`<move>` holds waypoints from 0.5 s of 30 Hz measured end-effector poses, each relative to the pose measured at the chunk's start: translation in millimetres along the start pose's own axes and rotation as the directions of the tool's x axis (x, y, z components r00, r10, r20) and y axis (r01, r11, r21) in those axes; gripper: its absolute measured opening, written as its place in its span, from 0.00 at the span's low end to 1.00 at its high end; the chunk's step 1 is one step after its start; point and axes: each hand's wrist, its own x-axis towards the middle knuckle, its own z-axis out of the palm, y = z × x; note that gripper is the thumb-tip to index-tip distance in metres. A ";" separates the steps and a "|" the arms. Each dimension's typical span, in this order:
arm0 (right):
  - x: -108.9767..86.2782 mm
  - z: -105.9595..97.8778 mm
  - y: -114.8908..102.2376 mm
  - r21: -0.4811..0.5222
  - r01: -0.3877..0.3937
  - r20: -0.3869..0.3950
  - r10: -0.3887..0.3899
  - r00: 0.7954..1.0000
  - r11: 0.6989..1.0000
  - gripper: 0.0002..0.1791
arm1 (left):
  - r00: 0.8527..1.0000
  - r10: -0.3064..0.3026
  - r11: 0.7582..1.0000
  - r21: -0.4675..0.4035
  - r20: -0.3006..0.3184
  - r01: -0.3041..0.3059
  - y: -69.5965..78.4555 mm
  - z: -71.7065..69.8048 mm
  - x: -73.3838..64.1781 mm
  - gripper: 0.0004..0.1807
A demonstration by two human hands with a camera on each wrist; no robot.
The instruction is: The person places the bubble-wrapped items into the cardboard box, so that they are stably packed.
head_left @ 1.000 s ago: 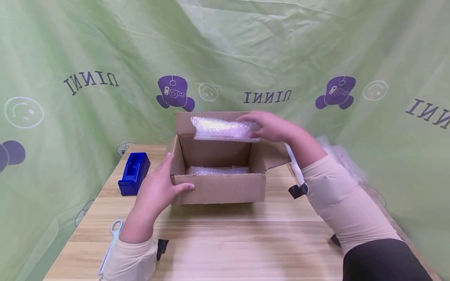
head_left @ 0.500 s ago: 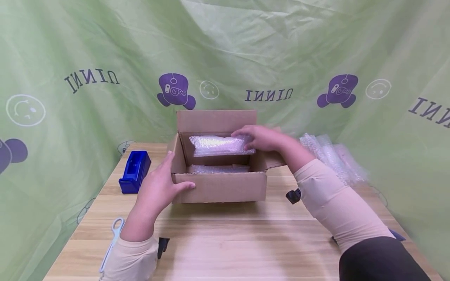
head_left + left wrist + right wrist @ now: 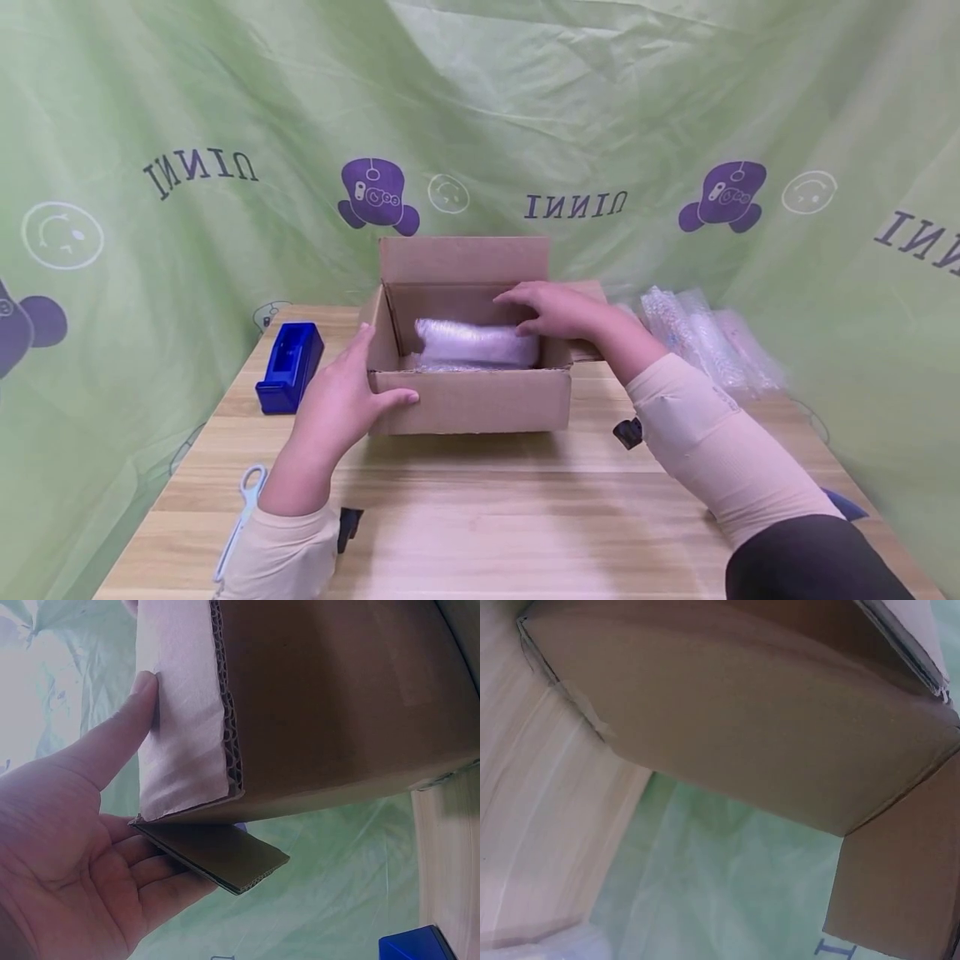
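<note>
Nearest you, on the left of the table: light-blue scissors, lying beside your left sleeve.

Next, your left hand: thumb extended on the near panel of the cardboard box, other fingers bent behind the side flap at the corner, so the box corner sits between thumb and fingers.

The box: open-topped, far flap standing up, right flap folded outward.

Left of the box, apart from it: one blue plastic holder.

Inside the box: one bubble-wrapped bundle, lying crosswise behind the near panel, its right end just below your right thumb.

Above that end, your right hand: fingers spread and loosely bent, gripping nothing, thumb apart from forefinger. You cannot tell whether the thumb tip touches the wrap; the right wrist view shows only the box's outside, not your fingers.

Farther right, on the table: several bubble-wrap pieces, side by side.

Farthest: a green curtain with purple figures and lettering.
</note>
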 end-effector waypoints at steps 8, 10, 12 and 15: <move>-25.6 -17.5 8.1 0.119 -0.023 -0.187 0.045 0.981 0.993 0.27 | 1.000 0.005 1.000 0.000 0.003 -0.005 0.3 4.8 0.8 0.64; -37.4 -28.3 12.1 0.165 -0.040 -0.264 0.083 0.961 0.985 0.29 | 1.000 0.007 1.000 0.006 0.000 -0.007 -0.6 5.3 0.8 0.64; -50.0 -38.9 19.2 0.205 -0.054 -0.353 0.125 0.927 0.977 0.30 | 1.000 0.012 1.000 0.009 -0.001 -0.012 -1.9 5.1 0.7 0.64; -70.1 -51.4 32.7 0.288 -0.090 -0.469 0.222 0.855 0.953 0.32 | 1.000 0.025 1.000 0.014 -0.001 -0.025 -3.6 4.3 1.3 0.64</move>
